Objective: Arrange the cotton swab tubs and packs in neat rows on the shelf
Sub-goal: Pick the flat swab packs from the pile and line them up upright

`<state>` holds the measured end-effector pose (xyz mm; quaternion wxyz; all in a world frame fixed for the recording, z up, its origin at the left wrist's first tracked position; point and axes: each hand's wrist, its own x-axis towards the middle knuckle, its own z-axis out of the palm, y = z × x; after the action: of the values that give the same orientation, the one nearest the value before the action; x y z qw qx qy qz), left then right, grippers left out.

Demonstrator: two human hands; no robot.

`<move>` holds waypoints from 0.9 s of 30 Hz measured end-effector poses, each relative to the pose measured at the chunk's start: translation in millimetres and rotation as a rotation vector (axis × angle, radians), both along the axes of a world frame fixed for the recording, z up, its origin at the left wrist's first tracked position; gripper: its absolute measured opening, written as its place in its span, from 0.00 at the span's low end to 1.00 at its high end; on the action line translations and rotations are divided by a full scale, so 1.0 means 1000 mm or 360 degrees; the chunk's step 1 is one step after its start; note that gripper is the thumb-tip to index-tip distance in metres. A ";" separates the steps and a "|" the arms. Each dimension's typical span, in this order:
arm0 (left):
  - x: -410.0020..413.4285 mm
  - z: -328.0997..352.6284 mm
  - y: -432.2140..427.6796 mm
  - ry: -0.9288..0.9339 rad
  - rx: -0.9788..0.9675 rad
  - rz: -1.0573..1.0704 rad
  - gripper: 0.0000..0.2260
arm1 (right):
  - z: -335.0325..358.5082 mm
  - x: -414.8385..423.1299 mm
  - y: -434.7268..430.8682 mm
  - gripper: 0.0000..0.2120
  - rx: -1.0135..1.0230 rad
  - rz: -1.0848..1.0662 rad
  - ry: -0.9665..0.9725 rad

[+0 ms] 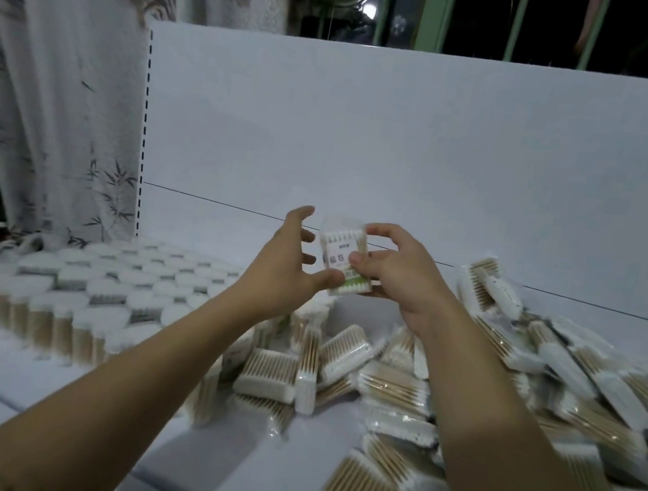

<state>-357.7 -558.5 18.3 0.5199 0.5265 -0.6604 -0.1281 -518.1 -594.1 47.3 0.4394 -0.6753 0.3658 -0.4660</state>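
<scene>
A clear pack of cotton swabs (338,249) with a white and green label is held upright above the shelf (268,468). My right hand (393,274) grips it from the right, fingers curled over its top edge and thumb on its front. My left hand (285,265) is spread at its left side, thumb touching the pack's lower corner. Round cotton swab tubs (97,287) stand in tight rows on the left of the shelf. Loose flat packs (398,386) lie heaped under and to the right of my hands.
The shelf's white back panel (411,153) rises behind everything, with a slotted upright (144,126) at its left edge. A patterned curtain (44,77) hangs at the left. A dark window with green bars (433,9) is above the panel.
</scene>
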 end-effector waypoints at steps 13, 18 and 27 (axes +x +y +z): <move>0.058 0.006 -0.001 0.0262 -0.0144 -0.0258 0.22 | -0.007 0.079 0.007 0.26 -0.0048 -0.0046 -0.0271; 0.086 -0.001 -0.012 0.0277 -0.0257 -0.0295 0.20 | -0.009 0.120 0.012 0.17 0.0030 -0.0044 -0.0441; 0.114 0.012 -0.037 -0.0145 -0.0170 -0.0393 0.17 | -0.019 0.140 -0.004 0.09 -0.0027 -0.0368 -0.0652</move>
<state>-243.2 -595.3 30.5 0.4969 0.4182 -0.7489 -0.1316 -378.1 -597.9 28.1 0.4424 -0.5239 0.3402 -0.6435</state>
